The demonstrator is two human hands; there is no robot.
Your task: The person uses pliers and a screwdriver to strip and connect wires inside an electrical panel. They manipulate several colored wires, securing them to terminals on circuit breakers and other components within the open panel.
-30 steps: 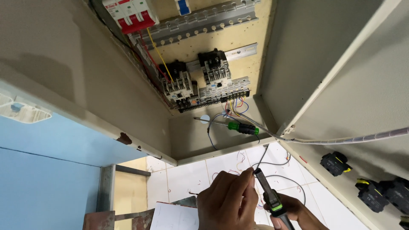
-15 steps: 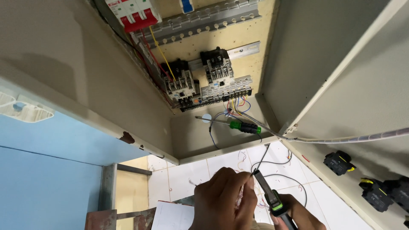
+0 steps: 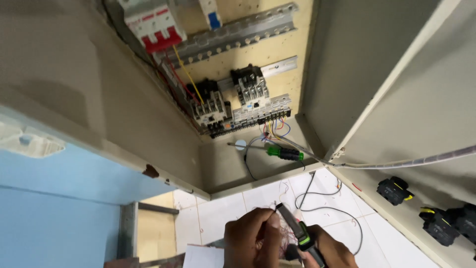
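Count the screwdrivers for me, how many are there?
1 for sure: a green-handled screwdriver lies on the cabinet floor, below the terminal strip. The tool in the hands below may be something else; others may be hidden.

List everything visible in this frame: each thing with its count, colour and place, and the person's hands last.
electrical cabinet: one, beige, open, fills the upper frame
circuit breaker: one, white and red, top of the back panel
mounting rails: two, grey metal, across the back panel
contactors: two, black and white, mid panel
screwdriver: one, green and black handle, lying on the cabinet floor
cabinet door: one, beige, open at right
push-button units: about three, black, on the door's inner face
floor tiles: white, below, strewn with thin wires
wire stripper: one, black and green, in the right hand
left hand: pinching a thin wire
right hand: gripping the tool
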